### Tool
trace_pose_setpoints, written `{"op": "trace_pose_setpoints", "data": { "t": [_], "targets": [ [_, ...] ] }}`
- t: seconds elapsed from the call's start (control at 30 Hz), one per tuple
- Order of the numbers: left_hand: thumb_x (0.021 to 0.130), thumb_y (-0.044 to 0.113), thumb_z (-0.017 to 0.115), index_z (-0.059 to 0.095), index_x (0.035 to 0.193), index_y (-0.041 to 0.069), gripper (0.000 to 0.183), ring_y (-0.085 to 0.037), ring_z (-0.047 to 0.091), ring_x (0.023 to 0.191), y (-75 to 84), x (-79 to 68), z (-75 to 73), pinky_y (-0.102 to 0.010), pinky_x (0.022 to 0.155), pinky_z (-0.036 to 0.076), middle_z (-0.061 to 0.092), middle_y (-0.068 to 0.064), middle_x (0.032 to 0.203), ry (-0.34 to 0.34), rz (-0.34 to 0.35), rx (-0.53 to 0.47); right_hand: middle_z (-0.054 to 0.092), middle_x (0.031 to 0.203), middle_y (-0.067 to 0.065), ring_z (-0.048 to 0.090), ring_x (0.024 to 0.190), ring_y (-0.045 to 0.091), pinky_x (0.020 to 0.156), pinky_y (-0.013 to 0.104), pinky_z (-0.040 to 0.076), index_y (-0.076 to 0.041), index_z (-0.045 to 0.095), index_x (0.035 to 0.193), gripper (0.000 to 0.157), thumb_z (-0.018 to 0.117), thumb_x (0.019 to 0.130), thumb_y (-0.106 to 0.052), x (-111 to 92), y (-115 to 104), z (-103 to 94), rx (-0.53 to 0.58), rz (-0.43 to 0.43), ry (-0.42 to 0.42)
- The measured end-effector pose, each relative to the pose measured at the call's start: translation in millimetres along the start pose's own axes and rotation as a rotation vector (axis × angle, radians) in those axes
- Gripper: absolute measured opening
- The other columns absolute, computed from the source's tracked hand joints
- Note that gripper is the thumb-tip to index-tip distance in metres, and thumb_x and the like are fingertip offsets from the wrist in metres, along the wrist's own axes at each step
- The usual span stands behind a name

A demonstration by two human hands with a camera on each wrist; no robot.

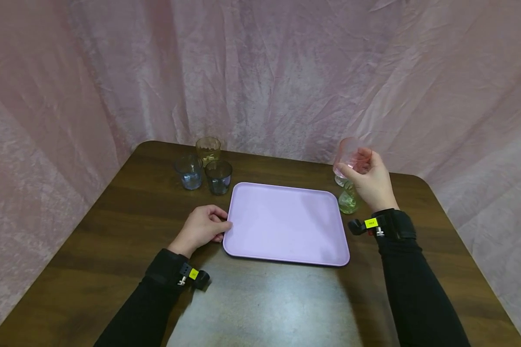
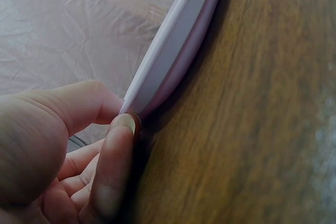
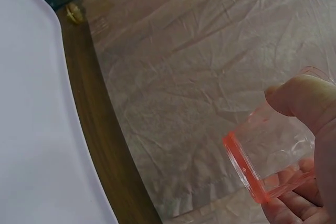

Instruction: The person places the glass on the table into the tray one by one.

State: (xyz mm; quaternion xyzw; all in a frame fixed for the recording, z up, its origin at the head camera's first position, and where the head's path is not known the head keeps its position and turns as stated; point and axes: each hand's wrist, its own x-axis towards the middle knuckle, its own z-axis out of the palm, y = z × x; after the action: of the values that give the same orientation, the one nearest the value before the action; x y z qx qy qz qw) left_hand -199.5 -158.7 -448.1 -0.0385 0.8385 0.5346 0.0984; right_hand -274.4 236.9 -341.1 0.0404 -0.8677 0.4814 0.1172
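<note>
A lavender tray (image 1: 286,224) lies flat on the wooden table. At its left edge my left hand (image 1: 201,225) pinches the rim between thumb and finger; the left wrist view shows this grip on the tray edge (image 2: 168,51) close up. My right hand (image 1: 373,180) holds a pink drinking glass (image 1: 344,153) beyond the tray's far right corner, thumb on one side and fingers on the other. In the right wrist view the thick base of that glass (image 3: 244,169) points away from the palm. A green glass (image 1: 348,201) stands just below this hand, beside the tray.
Behind the green glass, a clear glass (image 1: 340,180) is partly hidden. Left of the tray's far corner stand an amber glass (image 1: 208,150), a blue glass (image 1: 190,174) and a dark grey glass (image 1: 219,178). A pink curtain (image 1: 265,77) hangs along the table's far edge.
</note>
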Motion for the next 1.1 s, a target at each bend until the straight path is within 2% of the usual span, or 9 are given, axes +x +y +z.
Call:
{"op": "trace_pose_setpoints", "data": {
  "t": [0.3,0.43,1.1],
  "targets": [
    [0.084,0.010,0.079,0.065,0.104,0.001,0.026,-0.018,0.063,0.057,1.0,-1.9,0.5,-0.024,0.050,0.055,0.063,-0.009,0.073,-0.003,0.007,-0.008,0.048,0.127,0.013,0.049,0.114,0.024,0.101,0.047,0.041,-0.002,0.037,0.144,0.083,0.079,0.085,-0.042,-1.4,-2.6,12.0,-0.012,-0.029,-0.034],
    [0.084,0.010,0.079,0.065,0.104,0.001,0.026,-0.018,0.063,0.056,1.7,-2.4,0.4,-0.024,0.050,0.055,0.062,-0.009,0.072,-0.001,0.008,-0.009,0.049,0.124,0.014,0.050,0.113,0.025,0.103,0.047,0.041,-0.001,0.038,0.142,0.080,0.080,0.085,-0.038,-1.4,-5.1,19.1,0.017,-0.038,-0.046],
    [0.085,0.010,0.079,0.065,0.104,0.002,0.025,-0.018,0.063,0.056,3.7,-3.9,2.9,-0.025,0.050,0.056,0.063,-0.009,0.072,0.000,0.006,0.006,0.048,0.125,0.013,0.053,0.110,0.025,0.096,0.044,0.045,0.000,0.037,0.142,0.080,0.082,0.084,-0.031,-4.1,-6.0,52.7,0.093,-0.048,-0.115]
  ]
}}
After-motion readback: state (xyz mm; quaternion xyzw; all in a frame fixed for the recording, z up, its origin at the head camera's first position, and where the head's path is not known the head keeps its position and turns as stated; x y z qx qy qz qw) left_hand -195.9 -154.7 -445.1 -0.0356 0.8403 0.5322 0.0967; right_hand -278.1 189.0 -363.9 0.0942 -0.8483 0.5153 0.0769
